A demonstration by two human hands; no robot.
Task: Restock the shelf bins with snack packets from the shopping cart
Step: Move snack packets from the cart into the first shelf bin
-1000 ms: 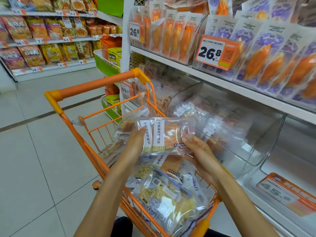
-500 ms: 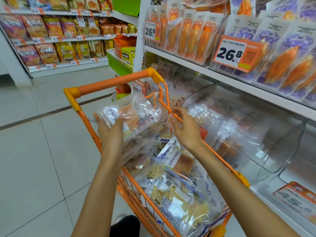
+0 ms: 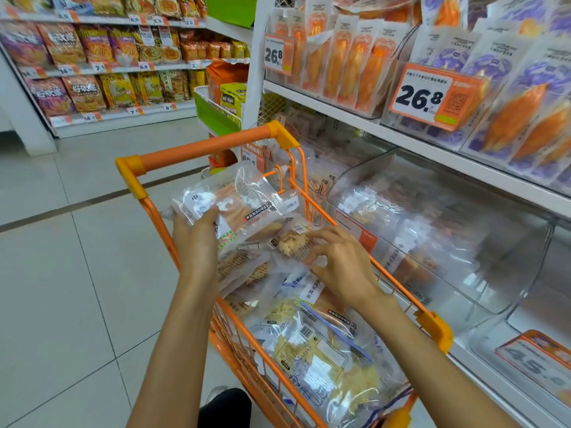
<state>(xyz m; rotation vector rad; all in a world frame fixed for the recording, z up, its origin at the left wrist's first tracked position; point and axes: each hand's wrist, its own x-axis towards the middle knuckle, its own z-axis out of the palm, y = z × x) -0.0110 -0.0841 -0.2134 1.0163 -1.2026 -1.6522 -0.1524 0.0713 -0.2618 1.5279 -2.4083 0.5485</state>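
An orange shopping cart (image 3: 197, 151) stands in front of me, filled with several clear snack packets (image 3: 312, 356). My left hand (image 3: 196, 233) holds a clear packet of orange dried strips (image 3: 234, 202) above the cart's left side. My right hand (image 3: 341, 264) rests on a packet of brown snack pieces (image 3: 292, 244) lying in the cart, fingers curled at its edge. To the right, a clear plastic shelf bin (image 3: 494, 291) holds several similar packets.
Upper shelf bins (image 3: 355, 57) with orange packets and 26.8 price tags (image 3: 428, 98) hang above the bin. A lower bin (image 3: 531, 359) with a price label sits at right. A green rack (image 3: 216, 114) stands beyond the cart. Tiled floor (image 3: 61, 288) lies left.
My right hand has come down from the cart's right rim onto a packet inside the cart. My left hand still holds its packet, now over the cart's left side.
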